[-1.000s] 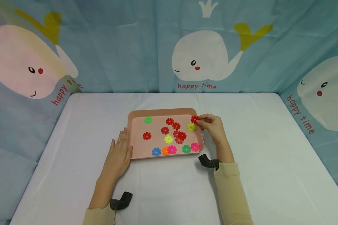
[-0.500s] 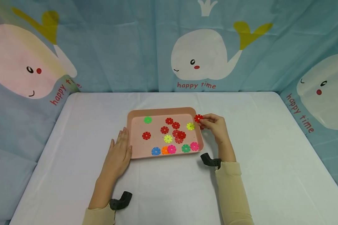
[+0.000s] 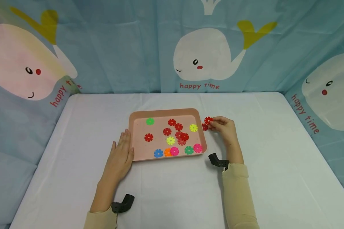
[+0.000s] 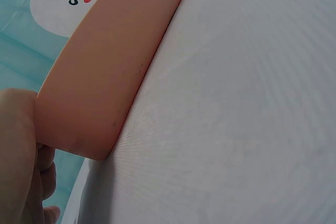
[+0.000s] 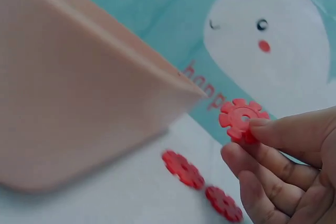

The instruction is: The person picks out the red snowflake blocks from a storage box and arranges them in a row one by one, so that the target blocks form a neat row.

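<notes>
My right hand (image 3: 225,130) pinches a red notched plastic disc (image 5: 244,119) between thumb and fingers, just right of the pink tray (image 3: 153,113). Below that hand, two more red discs (image 5: 182,169) lie on the white cloth in the right wrist view; the head view shows part of this pair beside the tray's right wall. Along the tray's left side rests my left hand (image 3: 118,159), fingers straight and thumb at the near corner. In the left wrist view, the left hand (image 4: 18,156) touches the tray's outer wall (image 4: 100,72).
Several red discs (image 3: 167,131) are scattered inside the tray, with yellow (image 3: 170,140), green, blue (image 3: 158,153), orange and pink discs among them. A white cloth covers the table (image 3: 172,194). Behind it hangs a blue curtain (image 3: 117,47) with whale prints.
The right hand has carried the red disc rightward, from over the tray's right rim to outside it. A red disc on the cloth has come into fuller view. The left hand stays in place.
</notes>
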Action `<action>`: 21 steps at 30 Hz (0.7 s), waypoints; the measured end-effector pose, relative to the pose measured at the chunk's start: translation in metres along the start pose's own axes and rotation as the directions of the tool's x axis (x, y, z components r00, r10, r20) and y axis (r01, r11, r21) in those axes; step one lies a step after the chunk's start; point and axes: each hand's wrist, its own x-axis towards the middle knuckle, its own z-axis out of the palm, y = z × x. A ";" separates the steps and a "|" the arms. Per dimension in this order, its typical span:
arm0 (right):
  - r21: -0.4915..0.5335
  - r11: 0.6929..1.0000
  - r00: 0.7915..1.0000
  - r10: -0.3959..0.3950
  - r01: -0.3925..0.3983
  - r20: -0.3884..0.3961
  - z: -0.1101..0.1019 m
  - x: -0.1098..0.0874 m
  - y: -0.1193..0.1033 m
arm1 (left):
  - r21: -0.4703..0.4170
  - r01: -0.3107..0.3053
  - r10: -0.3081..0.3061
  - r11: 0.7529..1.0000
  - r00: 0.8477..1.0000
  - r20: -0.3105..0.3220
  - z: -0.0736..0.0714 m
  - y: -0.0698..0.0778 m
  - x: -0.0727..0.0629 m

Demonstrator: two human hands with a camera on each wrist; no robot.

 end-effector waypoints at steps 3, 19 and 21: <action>0.010 1.000 0.999 0.030 -0.029 -0.043 -0.008 0.000 0.003 | 0.002 0.001 -0.001 1.000 1.000 -0.003 0.000 0.000 0.000; -0.076 0.994 0.974 0.059 -0.077 -0.217 -0.033 -0.001 0.011 | -0.005 0.001 -0.001 1.000 1.000 -0.003 0.000 0.000 0.000; -0.092 0.992 0.973 0.065 -0.088 -0.220 -0.035 -0.002 0.011 | -0.005 0.000 0.000 1.000 1.000 -0.006 0.000 0.000 0.000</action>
